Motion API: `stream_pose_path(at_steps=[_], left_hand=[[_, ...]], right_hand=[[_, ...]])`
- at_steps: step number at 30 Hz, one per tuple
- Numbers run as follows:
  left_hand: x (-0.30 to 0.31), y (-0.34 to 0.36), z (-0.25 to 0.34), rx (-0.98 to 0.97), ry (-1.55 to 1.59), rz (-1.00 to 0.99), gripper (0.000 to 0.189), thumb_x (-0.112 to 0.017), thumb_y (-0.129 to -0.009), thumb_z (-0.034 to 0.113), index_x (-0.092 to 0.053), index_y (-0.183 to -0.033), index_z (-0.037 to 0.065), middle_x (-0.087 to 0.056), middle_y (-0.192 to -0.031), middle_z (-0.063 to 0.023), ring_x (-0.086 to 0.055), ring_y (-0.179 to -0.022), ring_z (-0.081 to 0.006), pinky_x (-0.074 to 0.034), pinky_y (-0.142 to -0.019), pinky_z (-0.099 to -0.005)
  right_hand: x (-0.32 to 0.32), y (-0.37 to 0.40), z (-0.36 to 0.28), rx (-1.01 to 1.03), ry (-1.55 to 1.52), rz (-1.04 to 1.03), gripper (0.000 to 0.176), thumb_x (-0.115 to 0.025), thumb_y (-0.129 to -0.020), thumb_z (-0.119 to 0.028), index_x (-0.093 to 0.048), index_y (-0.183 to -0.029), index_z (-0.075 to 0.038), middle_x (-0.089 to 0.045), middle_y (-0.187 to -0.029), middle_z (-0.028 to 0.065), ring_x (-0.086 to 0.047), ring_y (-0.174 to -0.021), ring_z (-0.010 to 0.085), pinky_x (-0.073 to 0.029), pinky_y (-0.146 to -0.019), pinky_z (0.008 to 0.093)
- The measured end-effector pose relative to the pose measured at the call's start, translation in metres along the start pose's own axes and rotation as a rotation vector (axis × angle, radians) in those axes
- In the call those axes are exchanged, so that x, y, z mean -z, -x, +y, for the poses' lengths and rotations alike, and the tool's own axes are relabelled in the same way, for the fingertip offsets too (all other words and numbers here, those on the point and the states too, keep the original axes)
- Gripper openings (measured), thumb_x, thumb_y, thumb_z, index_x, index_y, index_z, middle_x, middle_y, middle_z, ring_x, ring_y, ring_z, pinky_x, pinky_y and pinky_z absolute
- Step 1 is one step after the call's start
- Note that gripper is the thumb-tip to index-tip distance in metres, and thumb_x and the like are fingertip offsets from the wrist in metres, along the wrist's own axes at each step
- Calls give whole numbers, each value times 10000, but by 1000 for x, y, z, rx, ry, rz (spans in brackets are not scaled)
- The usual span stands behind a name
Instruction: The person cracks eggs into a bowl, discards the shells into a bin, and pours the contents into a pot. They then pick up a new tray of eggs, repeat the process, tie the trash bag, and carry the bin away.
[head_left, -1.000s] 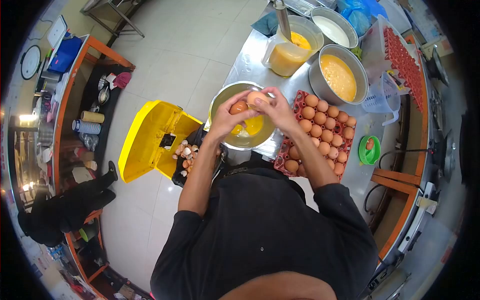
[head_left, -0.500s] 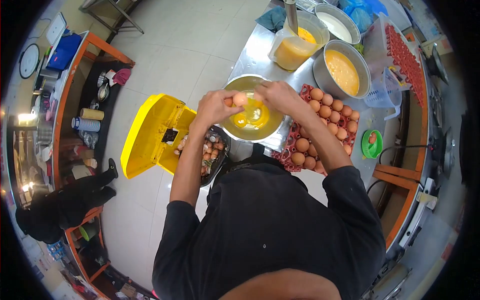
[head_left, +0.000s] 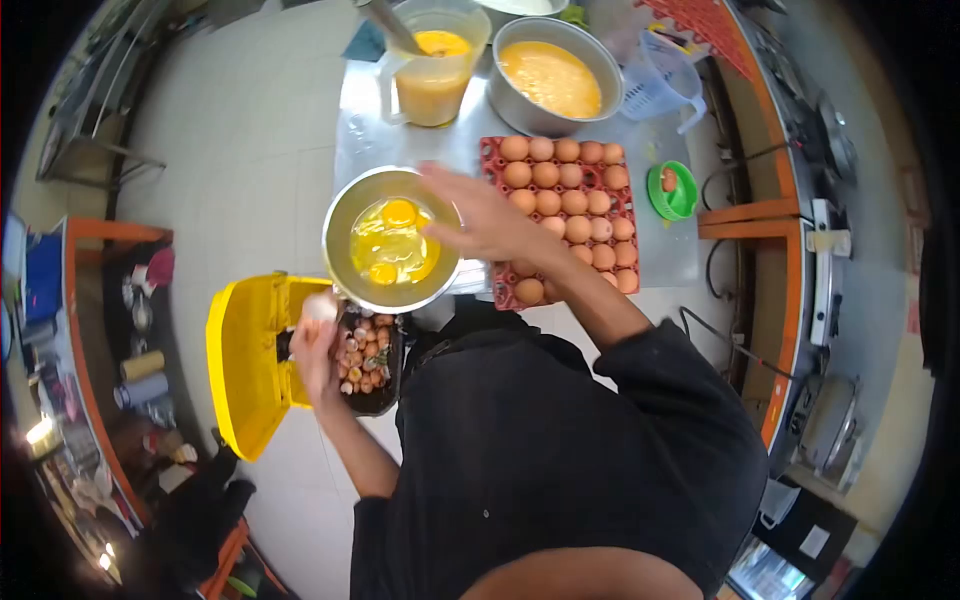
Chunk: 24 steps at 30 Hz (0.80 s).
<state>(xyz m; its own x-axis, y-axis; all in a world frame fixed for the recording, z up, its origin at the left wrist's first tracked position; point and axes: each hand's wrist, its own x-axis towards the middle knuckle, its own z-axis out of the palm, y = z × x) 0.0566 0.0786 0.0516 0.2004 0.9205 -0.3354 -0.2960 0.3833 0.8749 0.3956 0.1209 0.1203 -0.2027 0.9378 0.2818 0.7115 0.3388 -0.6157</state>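
My left hand (head_left: 316,352) grips an eggshell (head_left: 320,307) at the lower left of the metal bowl, above the bin of discarded shells (head_left: 365,360). Raw eggs with bright yolks (head_left: 392,240) lie in the metal bowl (head_left: 334,212), which stands at the table's near left corner. Over the bowl's right side, my right hand (head_left: 482,218) is open, fingers stretched out and slightly blurred. To its right, a red egg tray (head_left: 592,180) holds many brown eggs (head_left: 577,230).
Behind the bowl stand a plastic jug (head_left: 430,95) of yellow liquid and a round pan (head_left: 497,95) of egg mixture. A green basket (head_left: 680,203) sits at right, near a clear measuring jug (head_left: 655,85). The bin's yellow lid (head_left: 232,370) is raised. A person (head_left: 190,520) is at lower left.
Both hands were together over the bowl with egg and shell. My left hand has moved down-left to the bin with a shell; my right hand has opened. The view has turned.
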Motion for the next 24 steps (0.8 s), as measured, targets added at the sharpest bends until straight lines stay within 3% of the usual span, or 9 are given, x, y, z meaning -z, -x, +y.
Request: stream_pose_path(at_steps=[2, 5, 6, 10, 13, 17, 18, 19, 24], left_hand=[[4, 26, 4, 88, -401, 314, 392, -744, -763, 79, -603, -1107, -44, -649, -845, -69, -588, -664, -89, -458, -553, -181], [44, 51, -35, 120, -874, 292, 557, -796, -713, 120, -577, -1186, -76, -667, -1003, -133, -627, -860, -160, -501, -735, -246], [67, 48, -57, 259, -935, 318, 663, -814, -694, 142, -531, -1255, -68, -634, -1147, -177, -609, -999, -217, -467, -882, -291], [23, 25, -29, 269, -580, 411, 528, -752, -775, 165, -571, -1223, -50, -644, -1127, -156, -591, -1037, -201, -458, -893, -289], [-23, -6, 0, -106, -60, 276, 348, -587, -905, 201, -605, -1168, -27, -669, -982, -107, -630, -825, -149, -507, -688, -246], [-93, -32, 36, -56, -187, 68, 384, -465, -943, 355, -625, -1103, 45, -634, -1009, -43, -537, -717, -75, -492, -593, -229], [-96, -58, 10, -283, -107, -43, 380, -457, -953, 370, -615, -1120, 68, -632, -961, -30, -501, -635, -70, -488, -530, -223], [-103, -72, 6, 10, 4, -153, 381, -455, -959, 386, -600, -1134, 81, -630, -932, -25, -528, -623, -80, -500, -538, -239], [-145, -78, 9, 186, 605, -342, 407, -465, -945, 483, -579, -1052, 108, -596, -845, -48, -599, -680, -137, -525, -596, -276]], right_hand=[[51, 24, 23, -420, 111, -19, 400, -677, -779, -163, -576, -1142, -29, -662, -980, 159, -623, -847, 294, -493, -748, 361], [96, 95, 82, -980, 597, -86, 419, -693, -765, -363, -657, -1010, -24, -675, -933, 186, -655, -869, 342, -516, -734, 390], [96, 109, 95, -945, 521, -34, 453, -692, -766, -358, -646, -1067, -22, -674, -955, 201, -658, -879, 332, -517, -755, 383], [111, 129, 115, -819, 218, -87, 528, -669, -785, -372, -617, -1156, 0, -674, -961, 230, -666, -900, 293, -511, -814, 375], [111, 128, 124, -830, 234, -121, 535, -626, -801, -399, -596, -1207, -53, -619, -1125, 233, -618, -1023, 353, -507, -858, 427], [100, 118, 135, -644, 254, -118, 507, -597, -829, -337, -555, -1232, -34, -576, -1176, 220, -581, -1067, 339, -474, -900, 422], [96, 115, 141, -600, 234, -105, 500, -590, -836, -322, -545, -1239, -29, -565, -1188, 217, -572, -1077, 335, -466, -911, 420], [93, 111, 147, -567, 227, -84, 494, -583, -843, -306, -535, -1245, -24, -554, -1201, 213, -563, -1088, 332, -458, -921, 419], [82, 92, 133, -510, 151, 177, 465, -548, -877, -229, -484, -1276, 1, -500, -1264, 197, -517, -1143, 314, -417, -973, 413]])
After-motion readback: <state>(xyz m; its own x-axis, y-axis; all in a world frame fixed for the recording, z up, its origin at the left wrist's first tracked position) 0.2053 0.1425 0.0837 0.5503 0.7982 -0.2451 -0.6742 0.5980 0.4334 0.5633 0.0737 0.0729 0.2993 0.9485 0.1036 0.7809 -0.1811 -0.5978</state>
